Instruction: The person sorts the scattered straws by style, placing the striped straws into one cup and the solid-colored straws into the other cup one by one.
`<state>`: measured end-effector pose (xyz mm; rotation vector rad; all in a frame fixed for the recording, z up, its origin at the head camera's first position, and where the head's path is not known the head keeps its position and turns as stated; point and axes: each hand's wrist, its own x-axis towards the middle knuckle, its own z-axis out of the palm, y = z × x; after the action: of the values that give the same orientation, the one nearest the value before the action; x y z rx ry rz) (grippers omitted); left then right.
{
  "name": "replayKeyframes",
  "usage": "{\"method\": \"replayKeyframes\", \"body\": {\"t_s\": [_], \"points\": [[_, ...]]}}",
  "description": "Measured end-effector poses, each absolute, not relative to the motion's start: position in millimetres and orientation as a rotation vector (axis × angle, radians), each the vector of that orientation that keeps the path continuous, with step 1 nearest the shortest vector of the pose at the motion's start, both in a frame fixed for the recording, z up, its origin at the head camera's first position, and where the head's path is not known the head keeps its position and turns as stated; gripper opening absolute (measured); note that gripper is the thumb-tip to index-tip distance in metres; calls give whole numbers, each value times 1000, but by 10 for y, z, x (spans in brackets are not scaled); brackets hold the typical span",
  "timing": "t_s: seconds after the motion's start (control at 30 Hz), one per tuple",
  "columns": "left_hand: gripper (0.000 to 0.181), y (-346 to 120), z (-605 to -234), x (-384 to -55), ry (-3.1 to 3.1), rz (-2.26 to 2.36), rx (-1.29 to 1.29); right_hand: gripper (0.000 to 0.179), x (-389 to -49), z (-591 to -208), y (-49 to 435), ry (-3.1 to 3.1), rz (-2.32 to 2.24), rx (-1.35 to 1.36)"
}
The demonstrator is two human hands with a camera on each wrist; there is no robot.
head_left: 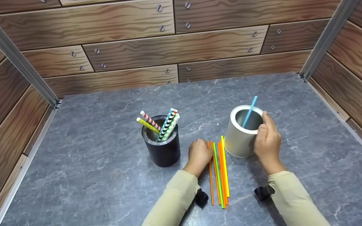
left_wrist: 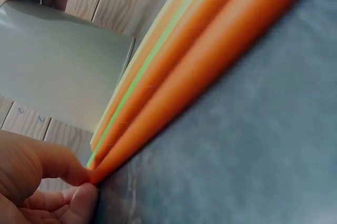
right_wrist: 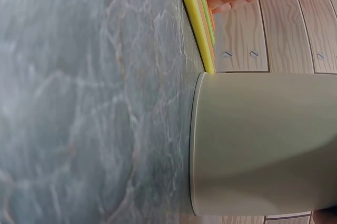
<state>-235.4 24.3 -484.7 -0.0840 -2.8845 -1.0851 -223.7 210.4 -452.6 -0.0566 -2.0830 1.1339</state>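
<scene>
My left hand point(head_left: 200, 153) pinches the far end of an orange straw point(left_wrist: 174, 84) at the left side of a row of straws. The row lies lengthwise on the table, with orange, green point(head_left: 217, 175) and yellow straws point(head_left: 226, 172) side by side. My right hand point(head_left: 268, 144) holds the right side of a white can point(head_left: 240, 142), thumb and fingers close to its rim. Inside that upright can leans one blue straw point(head_left: 250, 110). In the right wrist view the can's wall point(right_wrist: 263, 134) stands just beyond the straw ends.
Left of my left hand stands a black can point(head_left: 165, 155) holding several patterned straws point(head_left: 168, 125), striped and dotted. Under everything is a grey marbled table point(head_left: 90, 157). Wood-print panels point(head_left: 130, 50) enclose its back and sides, with metal posts point(head_left: 328, 37) at the corners.
</scene>
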Motion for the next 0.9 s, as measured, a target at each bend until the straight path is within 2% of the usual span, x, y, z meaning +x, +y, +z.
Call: {"method": "replayKeyframes", "body": {"t_s": [0.37,0.9], "points": [[47,323,-4806,-2387,-2960,-887,-214,44,-2238,-4520,2105,-2076,1124,-47],[34,196,-4825,-2420,-2931,-1278,130,43,-2241,-4532,2099,-2058,1121,-49]]}}
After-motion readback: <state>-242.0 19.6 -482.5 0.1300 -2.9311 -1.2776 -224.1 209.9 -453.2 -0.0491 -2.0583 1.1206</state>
